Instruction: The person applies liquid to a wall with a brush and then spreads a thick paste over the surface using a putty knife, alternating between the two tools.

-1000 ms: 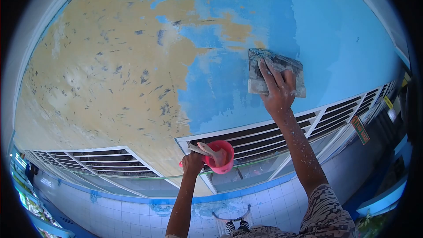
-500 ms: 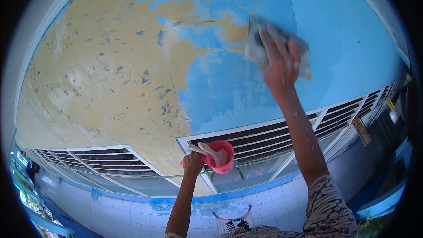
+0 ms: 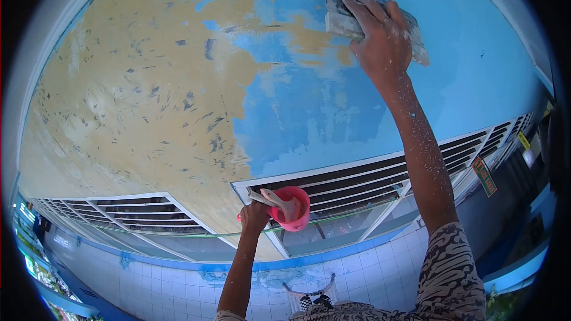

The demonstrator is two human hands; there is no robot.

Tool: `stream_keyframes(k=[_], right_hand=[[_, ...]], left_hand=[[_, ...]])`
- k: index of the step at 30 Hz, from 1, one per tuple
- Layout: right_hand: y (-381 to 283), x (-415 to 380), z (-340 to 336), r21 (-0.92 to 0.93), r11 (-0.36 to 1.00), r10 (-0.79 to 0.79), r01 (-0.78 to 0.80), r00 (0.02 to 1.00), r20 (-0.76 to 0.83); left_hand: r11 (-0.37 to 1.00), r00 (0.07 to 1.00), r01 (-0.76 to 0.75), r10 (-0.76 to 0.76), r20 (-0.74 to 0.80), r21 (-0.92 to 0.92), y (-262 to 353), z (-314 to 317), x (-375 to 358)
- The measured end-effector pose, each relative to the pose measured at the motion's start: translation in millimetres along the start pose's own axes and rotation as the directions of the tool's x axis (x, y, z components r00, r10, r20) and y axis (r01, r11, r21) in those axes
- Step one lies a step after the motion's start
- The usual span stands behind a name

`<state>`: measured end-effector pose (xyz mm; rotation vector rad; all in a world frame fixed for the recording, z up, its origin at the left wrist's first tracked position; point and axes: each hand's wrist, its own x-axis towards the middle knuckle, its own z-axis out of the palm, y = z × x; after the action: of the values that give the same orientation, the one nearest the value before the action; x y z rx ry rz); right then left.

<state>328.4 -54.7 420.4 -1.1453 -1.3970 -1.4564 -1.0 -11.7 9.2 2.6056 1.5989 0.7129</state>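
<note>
Nearest the camera, the sleeve of a patterned brown-and-cream shirt (image 3: 449,279) is showing at the lower right, and both bare arms are reaching up from there.

The left hand (image 3: 254,214) is wrapping closed around the handle of a small red plastic scoop-shaped cup (image 3: 289,208), holding it at about chest height in front of the white louvred vent frame (image 3: 380,181). A pale flat stick or tool (image 3: 275,199) is resting in the cup, its end poking out toward the left; what else the cup holds is not visible. The cup is looking light and rigid, and the handle is the natural place to grasp it, keeping the mouth level.

Farther up, the right hand (image 3: 380,38) is pressing flat, fingers spread, on the back of a grey rectangular rubbing block smeared with paint dust (image 3: 342,15), which is lying against the blue painted wall surface (image 3: 464,53) near the top of the view. The grip here is a spread palm pushing rather than a pinch. The block is appearing stiff, rough-faced and fairly light; it is probably best held across its back with the thumb along one long edge, since a dusty face could slide.

Beyond it, a wide patch of bare tan plaster (image 3: 137,95), flecked with dark leftover chips, is spreading to the left where the blue coat is gone.
</note>
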Motion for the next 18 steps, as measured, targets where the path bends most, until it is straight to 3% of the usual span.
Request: stream_keyframes(k=[2, 6, 9, 11, 14, 18], right_hand=[[0.1, -1.2, -6.4, 0.035, 0.999, -0.021, 0.021, 1.000, 0.006], [-17.2, -84.0, -15.1, 0.021, 0.998, -0.061, 0.059, 0.994, 0.087], [-14.5, -52.6, -8.7, 0.020, 0.998, -0.057, 0.055, 0.990, 0.125], [-9.6, -3.7, 0.8, 0.039, 0.994, -0.100, 0.100, 0.995, 0.000], [-5.5, 3.0, 1.8, 0.072, 0.989, -0.127, 0.128, 0.992, -0.016], [-27.2, -66.5, -9.9, 0.054, 0.987, -0.157, 0.153, 0.983, 0.090]], left_hand=[[0.999, 0.999, 0.034, -0.033, 0.043, -0.029, 3.1, -3.6, 0.2], [1.000, 1.000, 0.000, 0.000, -0.022, -0.010, 2.3, 0.7, -1.6], [1.000, 1.000, 0.007, -0.007, -0.011, -0.012, 1.4, -3.4, 2.3], [0.999, 1.000, 0.018, -0.019, -0.019, -0.041, 1.7, -0.6, -0.6], [0.999, 1.000, 0.025, -0.026, -0.013, -0.044, 3.1, 1.2, -0.5], [0.999, 0.999, 0.025, -0.026, -0.024, -0.033, -1.2, 5.9, -5.6]])
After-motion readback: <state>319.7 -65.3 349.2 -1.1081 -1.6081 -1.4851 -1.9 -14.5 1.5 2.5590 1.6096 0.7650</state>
